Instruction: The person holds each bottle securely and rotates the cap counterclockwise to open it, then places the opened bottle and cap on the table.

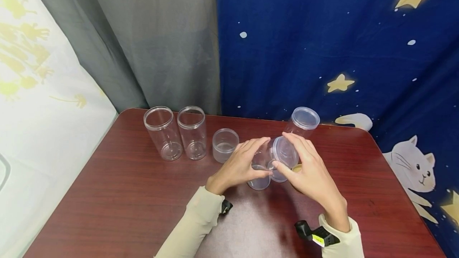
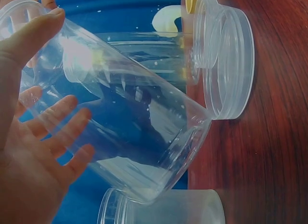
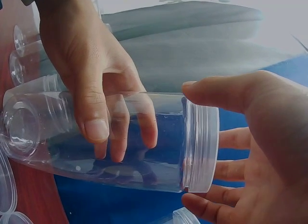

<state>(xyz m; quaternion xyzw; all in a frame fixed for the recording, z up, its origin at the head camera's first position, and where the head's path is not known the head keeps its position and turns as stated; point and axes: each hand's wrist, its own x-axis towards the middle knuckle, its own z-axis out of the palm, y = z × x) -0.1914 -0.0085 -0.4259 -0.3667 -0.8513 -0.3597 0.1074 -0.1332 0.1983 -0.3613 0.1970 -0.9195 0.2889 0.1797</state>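
- Two tall clear jars (image 1: 163, 132) and (image 1: 193, 131) are seen standing open and upright side by side at the far left of the worktop (image 1: 118, 194), with a short frosted cup (image 1: 224, 145) just to their right.
- A lidded clear jar (image 1: 304, 122) is found standing behind the hands, near the blue star-and-cat curtain (image 1: 340, 43); a grey curtain (image 1: 143, 39) is hung to its left.
- A loose lid (image 2: 230, 58) is shown lying on the wood just beside the held jar in the left wrist view, and the frosted cup lies close under it there.
- Nothing is set between the hands and the held jar; the row of open jars is kept well apart to the left.
- A clear jar (image 1: 267, 164), capped with a translucent lid (image 3: 199, 146), is held tilted above the middle of the worktop, base down-left, lid up-right.
- The left hand (image 1: 239, 166) is wrapped round the jar's body, fingers (image 3: 118, 132) curled behind it and the thumb pressed across the front.
- The right hand (image 1: 310, 172) is cupped at the lid, thumb laid over the rim and fingers spread and bent beneath it; contact along the lid's edge is seen in the right wrist view.
- Both wrists are angled inward, cream sleeves (image 1: 195, 220) drawn to the cuffs.
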